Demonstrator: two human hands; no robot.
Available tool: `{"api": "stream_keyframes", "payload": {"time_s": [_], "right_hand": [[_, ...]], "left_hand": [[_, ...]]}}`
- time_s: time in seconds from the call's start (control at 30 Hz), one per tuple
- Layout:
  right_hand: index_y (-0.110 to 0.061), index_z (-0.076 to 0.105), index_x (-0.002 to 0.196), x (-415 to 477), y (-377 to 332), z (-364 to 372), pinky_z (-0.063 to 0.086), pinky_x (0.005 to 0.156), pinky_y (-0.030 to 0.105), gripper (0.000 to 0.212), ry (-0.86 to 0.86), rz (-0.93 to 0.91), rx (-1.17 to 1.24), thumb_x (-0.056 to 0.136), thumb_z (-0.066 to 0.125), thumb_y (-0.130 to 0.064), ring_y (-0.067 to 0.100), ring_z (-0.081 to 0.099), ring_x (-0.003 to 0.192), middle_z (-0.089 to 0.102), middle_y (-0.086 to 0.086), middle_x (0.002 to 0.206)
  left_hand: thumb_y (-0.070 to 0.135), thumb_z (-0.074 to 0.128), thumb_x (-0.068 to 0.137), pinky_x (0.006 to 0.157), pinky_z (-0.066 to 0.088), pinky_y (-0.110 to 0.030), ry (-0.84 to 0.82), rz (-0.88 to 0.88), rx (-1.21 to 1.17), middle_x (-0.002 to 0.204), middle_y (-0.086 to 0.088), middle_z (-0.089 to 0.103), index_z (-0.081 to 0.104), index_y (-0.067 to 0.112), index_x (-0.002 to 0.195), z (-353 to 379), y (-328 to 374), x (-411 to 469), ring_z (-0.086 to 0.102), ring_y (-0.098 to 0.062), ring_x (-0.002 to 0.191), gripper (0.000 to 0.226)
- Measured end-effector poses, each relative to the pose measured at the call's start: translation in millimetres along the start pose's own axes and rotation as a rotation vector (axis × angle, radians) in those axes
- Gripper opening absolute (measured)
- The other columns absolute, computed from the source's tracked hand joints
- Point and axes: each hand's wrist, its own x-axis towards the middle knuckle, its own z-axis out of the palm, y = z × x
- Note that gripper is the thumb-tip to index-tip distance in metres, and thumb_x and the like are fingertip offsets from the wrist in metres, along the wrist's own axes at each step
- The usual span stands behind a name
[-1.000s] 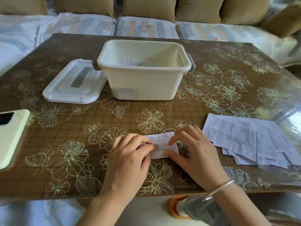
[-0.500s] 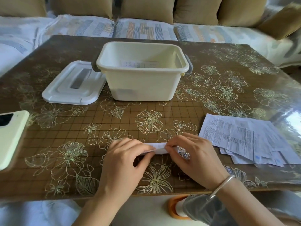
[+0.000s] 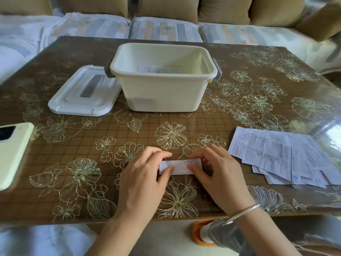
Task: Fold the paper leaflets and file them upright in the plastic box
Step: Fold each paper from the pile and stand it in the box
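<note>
A small folded white leaflet [image 3: 180, 167] lies flat on the table near its front edge. My left hand [image 3: 142, 180] pinches its left end and my right hand [image 3: 219, 174] pinches its right end, fingertips on the paper. A loose stack of unfolded printed leaflets [image 3: 282, 156] lies to the right. The cream plastic box [image 3: 163, 93] stands open at the table's middle back, with folded leaflets [image 3: 158, 68] leaning against its far wall.
The box's white lid [image 3: 83, 91] lies flat to the left of the box. A pale green phone [image 3: 13, 152] rests at the left table edge. A sofa with cushions [image 3: 166, 24] runs behind the table. An orange-rimmed object [image 3: 200, 235] sits below the front edge.
The leaflet was folded over into a narrower strip between my hands, then laid flat again. Both hands stayed on its ends.
</note>
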Motion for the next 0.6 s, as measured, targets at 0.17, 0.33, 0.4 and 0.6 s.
{"api": "stream_keyframes", "payload": {"time_s": [0.17, 0.33, 0.4, 0.6], "right_hand": [[-0.028, 0.066, 0.098, 4.5, -5.5, -4.0, 0.044, 0.063, 0.024, 0.024, -0.076, 0.081, -0.049, 0.078, 0.072, -0.040, 0.011, 0.053, 0.082, 0.053, -0.010, 0.095], [-0.030, 0.054, 0.116, 20.3, -16.5, -14.7, 0.034, 0.078, 0.019, 0.047, -0.302, 0.154, -0.136, 0.076, 0.069, -0.052, 0.010, 0.049, 0.101, 0.051, -0.011, 0.108], [-0.026, 0.052, 0.115, 30.0, -19.8, -19.7, 0.036, 0.081, 0.021, 0.050, -0.401, 0.190, -0.145, 0.075, 0.071, -0.050, 0.011, 0.050, 0.101, 0.054, -0.008, 0.109], [-0.018, 0.062, 0.106, 53.7, -24.0, -26.3, 0.035, 0.063, 0.022, 0.046, -0.642, 0.210, -0.217, 0.076, 0.072, -0.051, 0.014, 0.050, 0.082, 0.056, -0.006, 0.089]], "left_hand": [[0.025, 0.075, 0.077, 0.060, 0.042, -0.017, 0.070, 0.037, 0.054, 0.102, 0.007, 0.056, 0.069, 0.022, 0.101, 1.9, 2.2, -1.3, 0.055, -0.011, 0.082, 0.024], [0.021, 0.077, 0.079, 0.077, 0.034, -0.031, 0.117, 0.147, 0.123, 0.085, 0.015, 0.064, 0.074, 0.025, 0.086, 3.4, 2.3, -0.4, 0.054, -0.018, 0.090, 0.009], [0.024, 0.072, 0.081, 0.078, 0.032, -0.031, 0.108, 0.122, 0.083, 0.085, 0.018, 0.063, 0.075, 0.029, 0.087, 6.0, 1.3, -0.5, 0.053, -0.015, 0.090, 0.008], [0.048, 0.059, 0.079, 0.077, 0.031, -0.029, 0.076, 0.024, -0.047, 0.082, 0.023, 0.061, 0.073, 0.035, 0.082, 7.7, -0.1, 0.7, 0.050, -0.009, 0.088, 0.019]]}}
